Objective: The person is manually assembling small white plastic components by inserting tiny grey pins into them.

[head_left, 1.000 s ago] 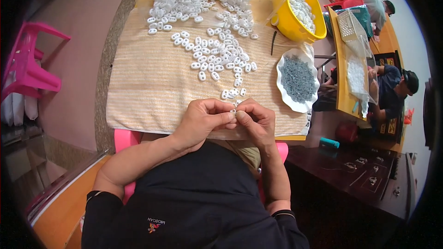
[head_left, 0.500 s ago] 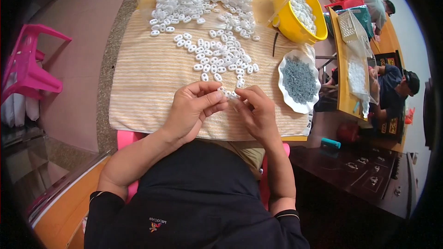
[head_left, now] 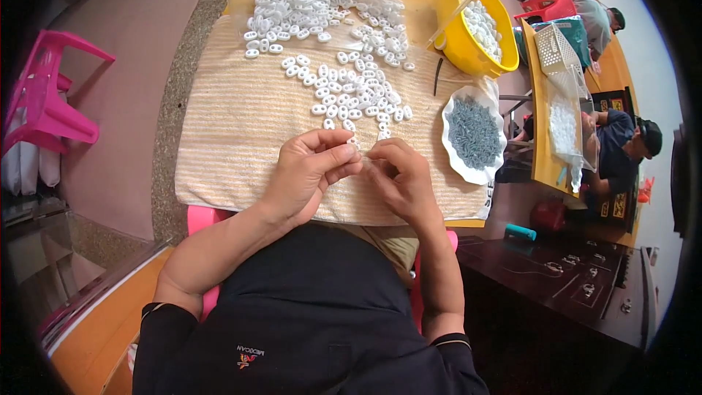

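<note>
My left hand (head_left: 311, 174) pinches a small white oval piece with two holes (head_left: 352, 142) between thumb and forefinger, over the near part of the striped towel. Close against it, my right hand (head_left: 402, 181) has its thumb and forefinger pressed together. Whatever sits between those right fingertips is too small and hidden to name. Just beyond both hands lie loose white two-hole pieces (head_left: 349, 90), scattered flat. To the right of my right hand, a white scalloped dish (head_left: 475, 175) holds many small grey-blue pieces (head_left: 474, 132).
A large heap of white pieces (head_left: 314, 0) lies at the far side. A yellow tub (head_left: 457, 51) of white pieces stands far right, with a dark thin strip (head_left: 438, 77) near it. A pink stool (head_left: 51, 95) is at left. Two people sit at another table at right.
My right fingertips have moved slightly left, closer to my left hand's. White pieces that showed between the hands are now partly covered. The whole view has shifted a little.
</note>
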Demonstrator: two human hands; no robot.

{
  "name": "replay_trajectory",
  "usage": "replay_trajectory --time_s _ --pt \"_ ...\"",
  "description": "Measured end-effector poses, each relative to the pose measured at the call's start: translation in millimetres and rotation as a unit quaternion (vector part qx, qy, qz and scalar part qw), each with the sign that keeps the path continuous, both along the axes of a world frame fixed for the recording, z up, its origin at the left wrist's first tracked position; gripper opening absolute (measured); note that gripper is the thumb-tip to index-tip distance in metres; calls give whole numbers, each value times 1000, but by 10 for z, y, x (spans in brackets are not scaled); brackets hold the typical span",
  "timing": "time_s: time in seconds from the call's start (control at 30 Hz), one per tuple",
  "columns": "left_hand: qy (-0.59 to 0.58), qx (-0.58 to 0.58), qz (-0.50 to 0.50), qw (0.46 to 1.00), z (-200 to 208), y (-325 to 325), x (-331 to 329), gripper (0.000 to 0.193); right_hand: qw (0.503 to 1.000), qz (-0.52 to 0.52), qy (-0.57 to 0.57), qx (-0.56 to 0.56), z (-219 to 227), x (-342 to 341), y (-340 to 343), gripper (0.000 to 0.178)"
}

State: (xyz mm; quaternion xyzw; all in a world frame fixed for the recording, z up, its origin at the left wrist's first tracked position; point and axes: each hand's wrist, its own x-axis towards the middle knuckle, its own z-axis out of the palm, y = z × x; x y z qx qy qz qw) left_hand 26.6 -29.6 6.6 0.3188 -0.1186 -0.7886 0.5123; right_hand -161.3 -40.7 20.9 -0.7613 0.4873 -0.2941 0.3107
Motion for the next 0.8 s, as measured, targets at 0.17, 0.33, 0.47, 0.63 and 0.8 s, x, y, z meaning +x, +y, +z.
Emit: replay_trajectory --time_s 0.17,0.33,0.47,0.63,0.8 --pt "-6 9 -6 1000 11 22 -23 18 984 -62 -105 133 -87 -75 104 12" --pt "-3 6 -16 1000 -11 54 -55 17 951 -82 -254 159 -127 -82 117 22" --pt "-6 16 -13 1000 -3 63 -74 16 950 -63 -271 140 -178 -91 117 24" --pt "-6 14 -11 1000 -16 71 -79 16 926 -128 -301 190 -166 -63 158 23" --pt "0 10 -16 1000 -21 72 -83 15 927 -130 -292 198 -132 -49 158 21"
